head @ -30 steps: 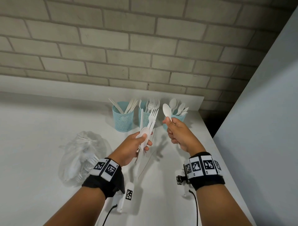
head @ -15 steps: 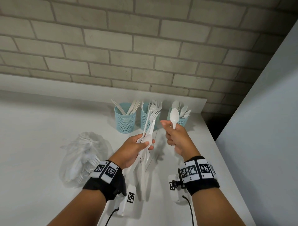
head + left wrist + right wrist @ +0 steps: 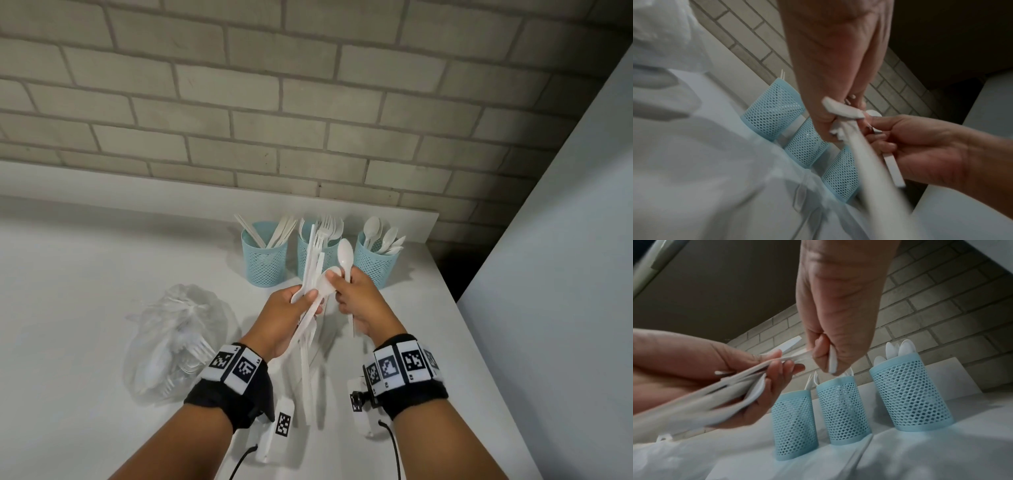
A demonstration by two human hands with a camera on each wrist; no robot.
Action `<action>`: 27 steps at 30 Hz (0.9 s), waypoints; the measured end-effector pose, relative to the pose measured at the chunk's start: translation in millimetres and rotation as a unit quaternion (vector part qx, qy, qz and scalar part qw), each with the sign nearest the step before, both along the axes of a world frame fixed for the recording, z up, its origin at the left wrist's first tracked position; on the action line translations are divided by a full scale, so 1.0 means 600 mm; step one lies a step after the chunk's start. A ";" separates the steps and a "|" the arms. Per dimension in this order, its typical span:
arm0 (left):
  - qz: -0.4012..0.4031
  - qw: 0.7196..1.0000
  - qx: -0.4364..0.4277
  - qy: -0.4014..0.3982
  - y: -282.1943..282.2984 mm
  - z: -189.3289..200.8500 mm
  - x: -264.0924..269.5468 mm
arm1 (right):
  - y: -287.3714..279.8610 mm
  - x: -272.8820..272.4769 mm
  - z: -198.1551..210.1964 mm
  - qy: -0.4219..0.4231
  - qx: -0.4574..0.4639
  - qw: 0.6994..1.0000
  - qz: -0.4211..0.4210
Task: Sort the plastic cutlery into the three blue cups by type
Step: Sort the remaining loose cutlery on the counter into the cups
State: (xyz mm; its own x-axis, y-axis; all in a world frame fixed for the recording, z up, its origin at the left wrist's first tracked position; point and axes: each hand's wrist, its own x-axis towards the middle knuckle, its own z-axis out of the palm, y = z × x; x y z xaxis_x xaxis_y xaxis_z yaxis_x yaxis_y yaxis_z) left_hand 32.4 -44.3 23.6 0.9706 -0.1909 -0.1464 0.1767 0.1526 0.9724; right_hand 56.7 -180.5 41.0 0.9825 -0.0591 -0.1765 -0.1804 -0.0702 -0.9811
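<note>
Three blue mesh cups stand in a row at the back of the white table: the left cup (image 3: 263, 263) holds knives, the middle cup (image 3: 303, 255) forks, the right cup (image 3: 375, 265) spoons. In front of them my left hand (image 3: 306, 296) grips a bundle of white cutlery (image 3: 310, 263), mixed pieces fanned upward. My right hand (image 3: 337, 284) holds one white spoon (image 3: 345, 251) upright in its curled fingers. Its thumb and forefinger also pinch a spoon bowl (image 3: 327, 279) in the bundle. From the right wrist, the cups (image 3: 908, 394) are below both hands, and the left hand (image 3: 777, 369) is beside the spoon handle (image 3: 833, 361).
A clear plastic bag (image 3: 178, 339) with more white cutlery lies on the table left of my left arm. A brick wall (image 3: 308, 120) rises behind the cups. The table's right edge (image 3: 479, 342) runs close to my right arm, beside a grey panel (image 3: 565, 274).
My right hand, still holding its spoon, has moved left from near the spoon cup to the bundle and now pinches a piece there. The left hand has kept its grip.
</note>
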 end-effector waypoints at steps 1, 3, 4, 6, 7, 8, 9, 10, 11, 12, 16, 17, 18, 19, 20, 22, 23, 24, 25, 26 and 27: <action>0.010 1.000 -0.002 0.001 -0.002 -0.001 0.003 | -0.002 0.008 0.002 -0.005 0.004 0.999 -0.037; 0.029 1.000 0.005 0.007 -0.004 -0.004 0.007 | -0.009 0.024 0.009 -0.021 0.053 0.994 -0.095; 0.036 0.999 0.009 0.007 -0.004 -0.005 0.010 | -0.013 0.032 0.016 -0.037 0.095 0.988 -0.114; 0.050 0.999 0.002 0.001 -0.004 -0.005 0.013 | -0.027 0.048 0.035 -0.076 0.175 0.970 -0.153; 0.058 0.998 -0.007 -0.002 -0.004 -0.004 0.015 | -0.035 0.058 0.045 -0.099 0.210 0.957 -0.176; 0.064 0.998 -0.015 -0.006 -0.004 -0.002 0.016 | -0.045 0.069 0.055 -0.121 0.236 0.943 -0.201; 0.067 0.997 -0.021 -0.011 -0.005 -0.001 0.018 | -0.054 0.078 0.068 -0.144 0.246 0.931 -0.227; 0.070 0.997 -0.023 -0.015 -0.006 0.001 0.019 | -0.064 0.088 0.079 -0.167 0.239 0.923 -0.253; 0.072 0.997 -0.026 -0.018 -0.007 0.002 0.019 | -0.070 0.094 0.092 -0.190 0.222 0.916 -0.277; 0.074 0.997 -0.028 -0.019 -0.009 0.004 0.019 | -0.076 0.101 0.103 -0.216 0.194 0.909 -0.297; 0.080 0.996 -0.032 -0.016 -0.011 0.007 0.024 | -0.090 0.139 0.124 -0.302 0.081 0.878 -0.361; 0.079 0.996 -0.037 -0.016 -0.012 0.009 0.024 | -0.092 0.150 0.121 -0.314 0.066 0.874 -0.365; 0.077 0.996 -0.040 -0.016 -0.012 0.009 0.026 | -0.094 0.163 0.115 -0.316 0.047 0.873 -0.367; 0.075 0.996 -0.044 -0.015 -0.013 0.010 0.027 | -0.095 0.174 0.107 -0.311 0.025 0.876 -0.367; 0.073 0.996 -0.048 -0.014 -0.013 0.010 0.029 | -0.097 0.184 0.096 -0.299 0.001 0.882 -0.364; 0.070 0.996 -0.056 -0.012 -0.012 0.011 0.033 | -0.100 0.201 0.071 -0.273 -0.020 0.896 -0.349; 0.068 0.996 -0.056 -0.011 -0.012 0.012 0.034 | -0.102 0.207 0.060 -0.258 -0.027 0.905 -0.336; 0.067 0.996 -0.054 -0.010 -0.011 0.012 0.035 | -0.103 0.213 0.050 -0.240 -0.034 0.915 -0.324; 0.065 0.996 -0.054 -0.009 -0.011 0.012 0.036 | -0.106 0.217 0.043 -0.219 -0.041 0.924 -0.312; 0.063 0.997 -0.054 -0.008 -0.011 0.012 0.036 | -0.108 0.220 0.038 -0.197 -0.050 0.931 -0.303; 0.061 0.997 -0.055 -0.006 -0.010 0.013 0.036 | -0.111 0.223 0.036 -0.181 -0.058 0.935 -0.299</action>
